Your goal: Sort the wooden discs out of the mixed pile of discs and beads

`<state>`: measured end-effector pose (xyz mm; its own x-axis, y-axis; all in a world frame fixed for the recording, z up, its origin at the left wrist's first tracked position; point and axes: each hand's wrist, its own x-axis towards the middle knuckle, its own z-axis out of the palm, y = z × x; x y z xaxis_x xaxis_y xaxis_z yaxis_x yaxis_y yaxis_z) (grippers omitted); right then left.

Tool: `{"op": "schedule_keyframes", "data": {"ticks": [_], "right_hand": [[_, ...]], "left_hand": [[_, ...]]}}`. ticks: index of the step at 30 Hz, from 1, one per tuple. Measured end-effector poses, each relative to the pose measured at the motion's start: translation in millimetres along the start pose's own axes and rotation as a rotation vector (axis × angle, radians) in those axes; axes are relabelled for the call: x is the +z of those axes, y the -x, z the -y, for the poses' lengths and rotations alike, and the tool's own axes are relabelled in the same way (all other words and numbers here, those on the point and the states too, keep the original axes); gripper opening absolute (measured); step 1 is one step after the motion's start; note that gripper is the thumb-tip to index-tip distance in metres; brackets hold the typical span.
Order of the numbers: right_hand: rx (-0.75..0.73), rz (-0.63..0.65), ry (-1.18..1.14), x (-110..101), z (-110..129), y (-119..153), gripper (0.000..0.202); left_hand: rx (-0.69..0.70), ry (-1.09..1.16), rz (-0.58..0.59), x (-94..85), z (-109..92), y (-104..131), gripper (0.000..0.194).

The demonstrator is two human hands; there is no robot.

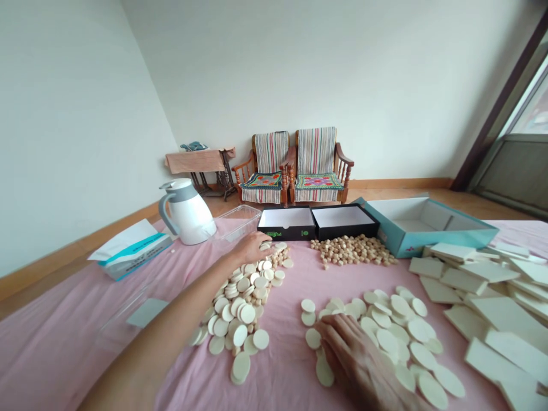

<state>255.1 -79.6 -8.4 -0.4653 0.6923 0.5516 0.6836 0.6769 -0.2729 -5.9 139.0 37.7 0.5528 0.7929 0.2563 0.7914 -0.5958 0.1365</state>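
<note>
My left hand (253, 246) reaches across to the far end of a pile of small round wooden discs (246, 314). Its fingers are apart and bend down over the pieces, and nothing shows between them. Small wooden beads (260, 293) lie mixed among these discs. My right hand (353, 348) rests at the left side of a second spread of larger wooden discs (400, 334). Its fingers are bent and pressed together, pointing down into the discs. The fingertips and whatever they hold are hidden.
Wooden beads (353, 251) lie before two black boxes (286, 233). A teal box (440, 237) and square wooden boards (492, 302) are at right. A white jug (190, 214), tissue box (135, 251) and clear plastic tray (240, 222) stand left on the pink cloth (291, 342).
</note>
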Motion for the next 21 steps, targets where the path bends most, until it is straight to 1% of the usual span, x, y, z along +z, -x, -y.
{"op": "schedule_keyframes", "data": {"ticks": [2, 5, 7, 10, 13, 16, 18, 21], "right_hand": [[-0.012, -0.011, 0.003, 0, -4, -1, 0.027], [-0.031, 0.006, 0.004, 2, -11, -2, 0.025], [-0.040, 0.025, -0.001, 3, -14, -1, 0.024], [-0.046, 0.028, -0.001, 4, -15, -2, 0.027], [-0.049, 0.032, 0.004, 3, -14, -4, 0.027], [-0.041, 0.035, -0.001, 2, -13, -5, 0.025], [-0.036, 0.038, -0.004, 1, -13, -6, 0.023], [-0.034, 0.051, -0.005, 0, -13, -6, 0.020]], "left_hand": [[-0.014, -0.013, 0.029, 11.9, 6, -15, 0.048], [-0.030, -0.029, 0.070, 25.7, 8, -27, 0.053], [-0.035, -0.036, 0.089, 30.8, 7, -31, 0.054], [-0.034, -0.038, 0.114, 31.9, 3, -32, 0.055], [-0.029, -0.026, 0.143, 25.0, 0, -29, 0.054], [0.009, 0.013, 0.206, 9.8, 0, -20, 0.045], [0.056, 0.054, 0.275, -3.2, 2, -13, 0.038], [0.124, 0.128, 0.412, -19.1, 5, -5, 0.035]]}}
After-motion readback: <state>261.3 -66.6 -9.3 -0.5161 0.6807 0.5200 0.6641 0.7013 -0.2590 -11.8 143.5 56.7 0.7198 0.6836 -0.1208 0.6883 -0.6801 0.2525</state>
